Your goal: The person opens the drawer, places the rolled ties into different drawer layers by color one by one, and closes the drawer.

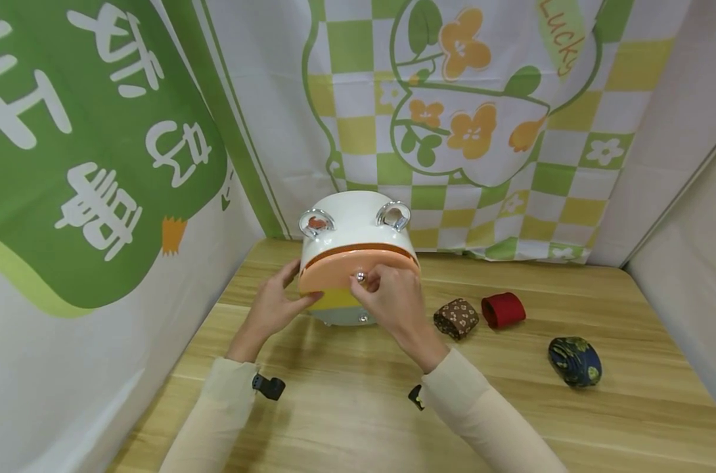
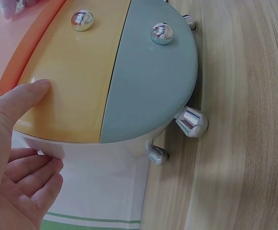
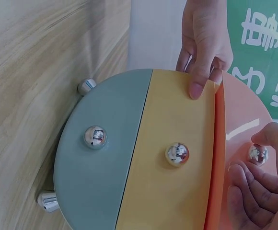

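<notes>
A small rounded drawer box with a white body and two silver rings on top stands on the table. Its orange drawer juts forward from the body, leaving a dark gap above. Below it, the yellow drawer and the grey-blue drawer sit flush. My right hand pinches the silver knob of the orange drawer between thumb and fingers. At the box's left side, my left hand grips it, thumb on the yellow front and fingers along the white side.
Right of the box lie a rolled brown flowered tie, a rolled red tie and a rolled dark blue patterned tie. Printed cloth hangs behind the wooden table; short silver feet lift the box.
</notes>
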Demonstrator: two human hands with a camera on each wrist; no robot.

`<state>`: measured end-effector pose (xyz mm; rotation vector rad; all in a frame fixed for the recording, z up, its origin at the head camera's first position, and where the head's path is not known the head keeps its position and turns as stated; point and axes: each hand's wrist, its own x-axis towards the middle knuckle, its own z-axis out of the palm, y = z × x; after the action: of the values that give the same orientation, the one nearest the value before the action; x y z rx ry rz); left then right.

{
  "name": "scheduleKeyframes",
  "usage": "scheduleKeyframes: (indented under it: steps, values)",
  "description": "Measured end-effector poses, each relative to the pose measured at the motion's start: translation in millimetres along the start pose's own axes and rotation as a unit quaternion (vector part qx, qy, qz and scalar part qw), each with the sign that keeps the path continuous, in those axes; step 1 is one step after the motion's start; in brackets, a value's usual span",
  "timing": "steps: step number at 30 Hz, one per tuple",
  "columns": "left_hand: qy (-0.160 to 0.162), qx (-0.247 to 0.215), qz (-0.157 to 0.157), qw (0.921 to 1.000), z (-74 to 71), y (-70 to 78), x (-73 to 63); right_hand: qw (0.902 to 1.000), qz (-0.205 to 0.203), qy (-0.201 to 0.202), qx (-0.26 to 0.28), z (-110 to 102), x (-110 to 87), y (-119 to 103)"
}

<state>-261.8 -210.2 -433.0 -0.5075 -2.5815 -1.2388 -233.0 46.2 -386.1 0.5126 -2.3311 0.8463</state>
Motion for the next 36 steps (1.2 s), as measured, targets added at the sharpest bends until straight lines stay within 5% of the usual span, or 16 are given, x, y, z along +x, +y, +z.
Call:
scheduleKeyframes:
  steps: [16, 36]
  values:
    - [-0.012, 0.005, -0.011, 0.9999, -0.9, -0.1, -2.2, 0.9998, -0.001, -0.017, 0.010, -12.9, -17.4, -7.9]
    - [-0.013, -0.005, -0.026, 0.9996, -3.2, 3.4, 2.2, 0.9997, -0.019, 0.009, 0.009, -25.9, -36.7, -17.9]
